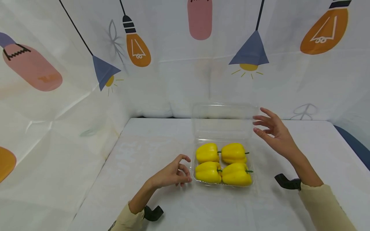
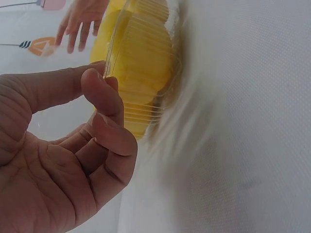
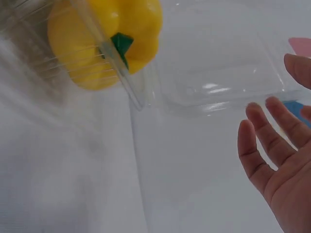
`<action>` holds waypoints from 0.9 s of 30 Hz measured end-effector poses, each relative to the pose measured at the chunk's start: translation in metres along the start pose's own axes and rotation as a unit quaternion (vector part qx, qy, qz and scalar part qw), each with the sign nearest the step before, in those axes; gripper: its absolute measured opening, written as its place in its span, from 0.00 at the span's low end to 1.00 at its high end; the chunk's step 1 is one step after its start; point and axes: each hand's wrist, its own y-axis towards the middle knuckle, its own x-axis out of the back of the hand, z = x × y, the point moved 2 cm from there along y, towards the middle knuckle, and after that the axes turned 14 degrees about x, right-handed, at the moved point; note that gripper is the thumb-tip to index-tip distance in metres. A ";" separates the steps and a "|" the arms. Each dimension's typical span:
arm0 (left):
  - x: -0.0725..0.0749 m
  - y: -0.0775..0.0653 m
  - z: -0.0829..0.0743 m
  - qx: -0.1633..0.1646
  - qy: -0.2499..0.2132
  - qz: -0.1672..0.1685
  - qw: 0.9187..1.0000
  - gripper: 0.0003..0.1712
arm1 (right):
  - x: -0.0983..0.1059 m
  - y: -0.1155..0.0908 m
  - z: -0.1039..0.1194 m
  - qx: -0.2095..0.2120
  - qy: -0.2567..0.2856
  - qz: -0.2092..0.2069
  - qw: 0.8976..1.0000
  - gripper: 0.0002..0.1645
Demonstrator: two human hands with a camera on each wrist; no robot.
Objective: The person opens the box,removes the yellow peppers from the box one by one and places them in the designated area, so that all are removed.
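Observation:
A clear plastic clamshell box [image 1: 194,166] lies on the table with several yellow bell peppers [image 1: 207,172] in its base, their green stems pointing right. Its transparent lid [image 1: 222,120] stands raised at the back. My left hand [image 1: 174,173] is at the box's left side with loosely bent fingers; in the left wrist view, fingertips [image 2: 99,80] overlap the ribbed wall. Beside the lid's right edge, my right hand [image 1: 274,134] is held up with fingers spread and nothing in them. In the right wrist view, a pepper [image 3: 104,43] shows partly through the box's side.
The white table [image 1: 150,138] reaches back to a white curtain [image 1: 179,80] printed with lamps and bulbs. Black wrist mounts [image 1: 287,182] stick out from both sleeves. Something dark blue [image 1: 352,144] is past the table's right edge.

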 end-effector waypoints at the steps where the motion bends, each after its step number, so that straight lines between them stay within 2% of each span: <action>1: 0.000 0.000 0.000 0.001 -0.003 -0.001 1.000 0.35 | -0.002 -0.001 -0.002 -0.002 0.002 0.005 1.000 0.46; 9: -0.001 -0.001 0.000 0.003 -0.007 -0.004 1.000 0.34 | -0.012 -0.010 -0.014 -0.010 0.012 0.041 0.999 0.45; 19: 0.000 0.000 0.001 0.002 0.002 -0.001 1.000 0.34 | -0.020 -0.019 -0.023 -0.047 0.001 0.090 0.995 0.35; 27: 0.001 0.002 0.003 -0.001 0.007 -0.004 1.000 0.34 | -0.024 -0.020 -0.027 -0.050 0.017 0.105 0.993 0.32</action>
